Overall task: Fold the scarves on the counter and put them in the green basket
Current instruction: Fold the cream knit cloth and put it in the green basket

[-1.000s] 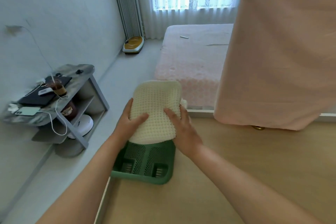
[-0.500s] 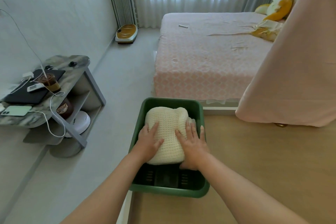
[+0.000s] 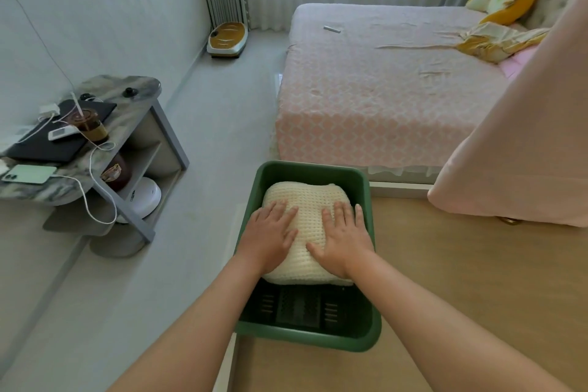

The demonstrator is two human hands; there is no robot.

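Folded cream knit scarf [image 3: 310, 210] lies inside green basket [image 3: 370, 332] at the wooden counter's [image 3: 461, 280] left edge. Left hand [image 3: 269, 237] and right hand [image 3: 345, 237] rest flat on it, fingers spread. Pink cloth [image 3: 521, 149] at right, possibly another scarf.

The scarf [image 3: 307, 200] lies in the basket [image 3: 366, 336] (at the counter's [image 3: 477, 280] left edge), both hands on it.

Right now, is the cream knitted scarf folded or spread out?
Folded: the cream knitted scarf lies as a compact bundle inside the green basket, both hands pressing it flat.
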